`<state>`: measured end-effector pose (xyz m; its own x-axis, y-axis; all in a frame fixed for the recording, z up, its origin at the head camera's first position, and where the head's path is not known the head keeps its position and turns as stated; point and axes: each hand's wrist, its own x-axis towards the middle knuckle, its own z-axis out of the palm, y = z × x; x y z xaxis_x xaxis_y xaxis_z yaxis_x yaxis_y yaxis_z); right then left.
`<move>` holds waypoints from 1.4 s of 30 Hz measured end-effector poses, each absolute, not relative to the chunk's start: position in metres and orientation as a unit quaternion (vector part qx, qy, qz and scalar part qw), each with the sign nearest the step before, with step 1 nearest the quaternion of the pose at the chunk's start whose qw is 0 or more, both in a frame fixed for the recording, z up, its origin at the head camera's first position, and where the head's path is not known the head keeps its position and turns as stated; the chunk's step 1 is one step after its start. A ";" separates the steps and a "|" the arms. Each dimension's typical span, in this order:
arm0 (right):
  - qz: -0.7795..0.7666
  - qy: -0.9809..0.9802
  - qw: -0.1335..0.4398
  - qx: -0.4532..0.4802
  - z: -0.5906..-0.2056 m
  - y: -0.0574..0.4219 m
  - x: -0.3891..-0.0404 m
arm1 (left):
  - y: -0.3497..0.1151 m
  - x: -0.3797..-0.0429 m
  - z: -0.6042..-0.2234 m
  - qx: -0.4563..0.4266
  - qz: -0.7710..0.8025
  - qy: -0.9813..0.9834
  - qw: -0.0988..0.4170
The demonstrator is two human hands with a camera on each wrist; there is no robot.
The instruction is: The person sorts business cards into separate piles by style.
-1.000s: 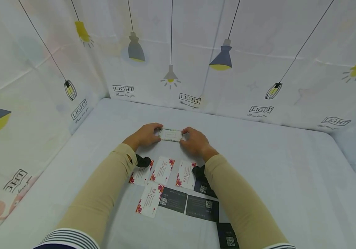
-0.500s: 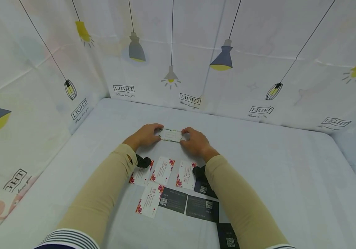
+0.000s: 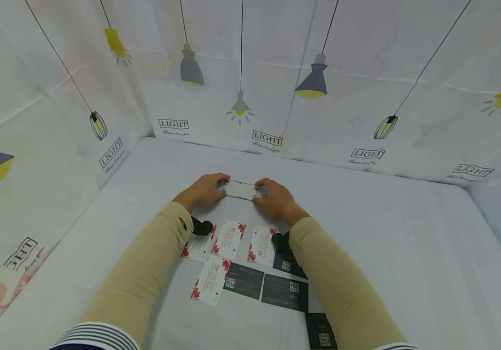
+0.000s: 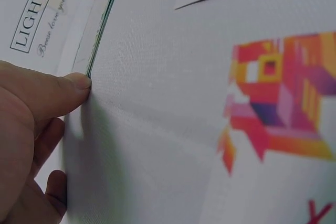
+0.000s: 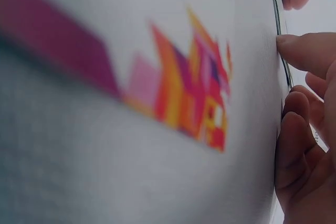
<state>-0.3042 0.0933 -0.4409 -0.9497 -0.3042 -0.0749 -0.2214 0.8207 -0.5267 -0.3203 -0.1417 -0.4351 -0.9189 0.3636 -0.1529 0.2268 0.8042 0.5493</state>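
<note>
A small stack of white cards with a leafy green border lies flat on the white cloth, towards the back. My left hand holds its left end between thumb and fingers, and my right hand holds the right end the same way. In the left wrist view, my left thumb presses on the near edge of the stack, whose layered thin side shows green. The right wrist view has my right thumb at the same edge.
Nearer to me lie several white cards with red floral corners and several black cards with QR codes. My right sleeve partly covers some black ones. Behind the white cloth hangs a curtain printed with lamps.
</note>
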 end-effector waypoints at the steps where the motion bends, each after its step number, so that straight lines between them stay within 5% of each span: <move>1: -0.266 0.951 0.076 -0.140 -0.441 0.093 -0.304 | -0.142 -0.320 -0.435 0.156 0.270 0.942 0.126; 42: -0.240 0.952 0.101 -0.159 -0.440 0.091 -0.308 | -0.141 -0.319 -0.441 0.129 0.298 0.938 0.119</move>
